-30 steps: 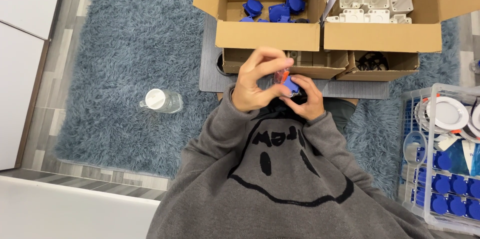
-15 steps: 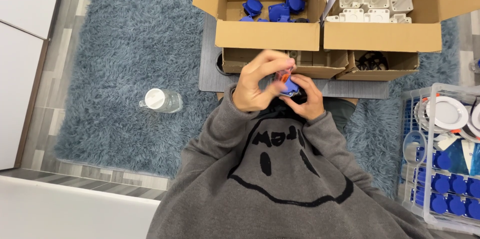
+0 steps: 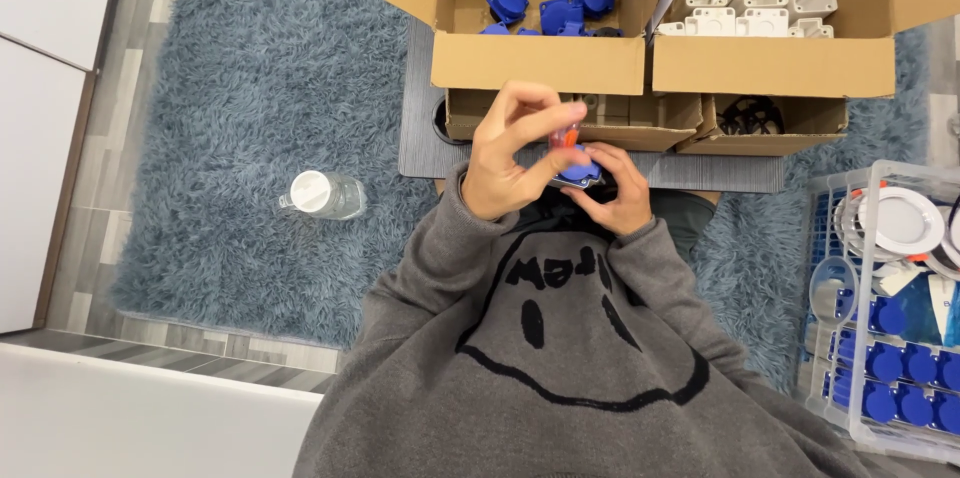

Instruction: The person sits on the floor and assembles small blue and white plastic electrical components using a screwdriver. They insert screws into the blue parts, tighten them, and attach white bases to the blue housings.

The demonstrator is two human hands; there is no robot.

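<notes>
Now pinching small blue plastic part with orange bit, seemingly a tab, between left hand fingers; right hand gripping below, near open cardboard box.

Two hands hold a small blue part close to the chest.

The left hand pinches a little orange piece on top of the blue part, and the right hand cups the blue part from below. Just past the hands sits a brown box with more blue parts inside, and beside it a box of white parts. Well off to the left hand's side, a clear bottle lies on the fluffy blue rug. Far on the right hand's side stands a clear bin.
</notes>
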